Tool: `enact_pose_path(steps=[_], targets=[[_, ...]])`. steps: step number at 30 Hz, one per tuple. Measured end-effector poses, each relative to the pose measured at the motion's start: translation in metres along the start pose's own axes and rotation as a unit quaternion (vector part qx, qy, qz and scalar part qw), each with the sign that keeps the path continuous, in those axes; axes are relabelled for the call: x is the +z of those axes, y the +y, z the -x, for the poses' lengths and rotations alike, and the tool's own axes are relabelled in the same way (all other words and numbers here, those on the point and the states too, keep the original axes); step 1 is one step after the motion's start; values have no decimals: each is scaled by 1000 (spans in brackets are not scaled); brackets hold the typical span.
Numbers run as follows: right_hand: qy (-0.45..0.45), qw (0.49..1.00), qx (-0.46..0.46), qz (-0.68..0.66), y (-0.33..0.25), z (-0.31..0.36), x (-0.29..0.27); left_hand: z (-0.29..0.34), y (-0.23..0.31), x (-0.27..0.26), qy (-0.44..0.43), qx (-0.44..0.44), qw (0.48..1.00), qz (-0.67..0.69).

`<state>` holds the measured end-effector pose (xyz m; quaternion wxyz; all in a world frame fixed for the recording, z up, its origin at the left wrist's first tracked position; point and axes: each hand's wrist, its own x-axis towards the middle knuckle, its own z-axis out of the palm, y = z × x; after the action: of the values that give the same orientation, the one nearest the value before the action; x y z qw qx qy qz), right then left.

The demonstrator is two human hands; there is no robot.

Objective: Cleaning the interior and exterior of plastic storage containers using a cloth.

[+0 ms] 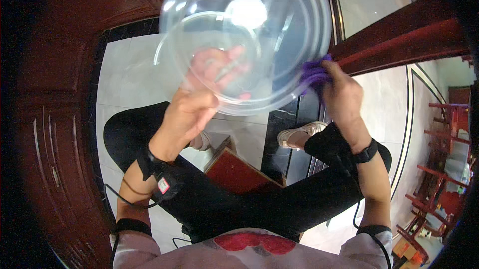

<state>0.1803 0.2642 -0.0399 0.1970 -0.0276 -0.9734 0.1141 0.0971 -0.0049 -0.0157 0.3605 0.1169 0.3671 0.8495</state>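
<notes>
A large clear round plastic tub is held up in front of me, its ringed rim smeared by motion and a bright light glinting on it. My left hand grips the near-left part of the rim. The thumb lies on the near side, and the other fingers show blurred through the clear plastic. A bunched purple cloth is clutched in my right hand. The cloth touches the tub's right edge, and the folds inside that hand are hidden.
Between my legs stands a low red wooden stool. A dark red panelled door fills the left side. On the right are a dark red wooden frame with a glass pane and several wooden chairs. A thin black cable hangs by my left forearm.
</notes>
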Motion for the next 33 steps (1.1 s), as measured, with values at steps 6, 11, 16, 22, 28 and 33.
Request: enact_pose_path(steps=[6, 11, 16, 22, 28, 33], targets=[[35, 998, -14, 53, 2, -19, -28, 4, 20, -6, -23, 27, 998, 49], [-55, 960, -274, 11, -34, -14, -20, 3, 17, -12, -63, -47, 987, 142], [97, 972, -140, -161, -28, -33, -28, 10, 50, -35, -141, -54, 979, 137], [33, 735, 271, -621, -15, -80, -18, 24, 58, -73, 321, 165, 811, -460], [-188, 676, 314, -640, -48, -77, 65, 24, 38, -96, 250, -16, 953, -173], [-286, 668, 297, -619, -57, -65, 128, 31, 13, -138, 429, 43, 850, -303]])
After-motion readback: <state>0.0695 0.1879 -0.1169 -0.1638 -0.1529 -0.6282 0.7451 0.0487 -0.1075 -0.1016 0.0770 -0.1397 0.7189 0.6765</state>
